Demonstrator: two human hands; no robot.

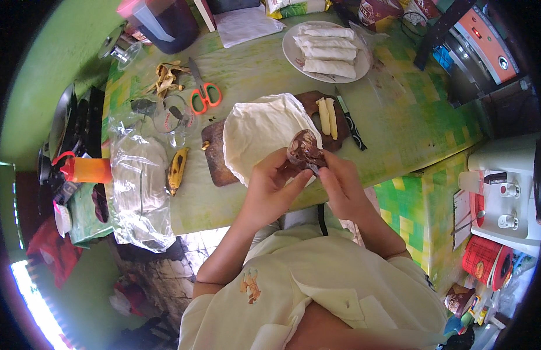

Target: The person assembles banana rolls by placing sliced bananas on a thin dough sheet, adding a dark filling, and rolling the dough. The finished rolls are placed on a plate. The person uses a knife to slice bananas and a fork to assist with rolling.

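Observation:
My left hand (272, 185) and my right hand (339, 184) are closed on a small clear plastic bag of brown, chocolate-like filling (304, 147), their fingertips together at its lower end. Beneath and just beyond the bag, a pale sheet of thin pastry wrapper (256, 131) spreads over a dark wooden cutting board (215, 162). Two peeled banana strips (327, 118) rest at the board's right end. Beside them lies a knife (353, 127) with a dark handle. Several white rolled wrappers (327, 51) sit on a plate (290, 53) at the back.
Orange-handled scissors (205, 97), banana peels (165, 80), a glass cup (170, 118) and a spotted banana (177, 169) lie left of the board. Clear plastic packaging (139, 181) overhangs the table's front-left edge near an orange squeeze bottle (88, 170). An orange-fronted appliance (485, 48) stands far right.

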